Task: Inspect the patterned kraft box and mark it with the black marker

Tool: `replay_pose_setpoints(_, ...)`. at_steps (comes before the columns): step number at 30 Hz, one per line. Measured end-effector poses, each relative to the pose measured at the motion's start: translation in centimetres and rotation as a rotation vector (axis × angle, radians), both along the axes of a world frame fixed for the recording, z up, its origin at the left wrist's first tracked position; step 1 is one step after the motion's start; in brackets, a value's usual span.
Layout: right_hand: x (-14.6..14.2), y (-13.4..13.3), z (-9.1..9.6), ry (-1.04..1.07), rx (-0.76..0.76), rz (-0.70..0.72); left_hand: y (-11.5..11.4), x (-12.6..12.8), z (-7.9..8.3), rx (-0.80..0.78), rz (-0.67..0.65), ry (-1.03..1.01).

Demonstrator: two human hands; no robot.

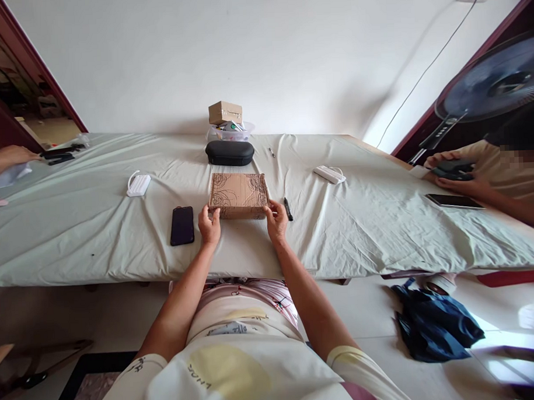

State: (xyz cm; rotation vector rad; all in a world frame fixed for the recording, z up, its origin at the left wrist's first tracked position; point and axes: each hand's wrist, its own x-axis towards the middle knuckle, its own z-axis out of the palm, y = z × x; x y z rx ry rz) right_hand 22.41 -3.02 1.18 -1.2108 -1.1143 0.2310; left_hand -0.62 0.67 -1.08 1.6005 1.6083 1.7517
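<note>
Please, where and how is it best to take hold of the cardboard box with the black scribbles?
Probably at its two near corners, with one hand coming from each side: the cardboard box has straight opposite sides, and its near edge faces the person squarely, so such a grip should be balanced. The left hand and right hand are placed this way.

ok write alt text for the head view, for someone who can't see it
A person's left hand and right hand grip the near corners of a scribbled-on cardboard box at a cloth-covered table. A phone lies to its left, a black pen to its right, a black case behind; other people's hands show at both sides.
</note>
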Motion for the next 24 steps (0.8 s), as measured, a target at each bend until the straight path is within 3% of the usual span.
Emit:
replay_pose_setpoints(10, 0.8, 0.8, -1.0, -0.058, -0.127, -0.057, 0.5, 0.2, -0.8, -0.105, -0.032, 0.049)
replay_pose_setpoints(24, 1.5, 1.3, -2.7, -0.185, -0.252, -0.013, -0.1, 0.4, 0.1, -0.149, -0.067, 0.059)
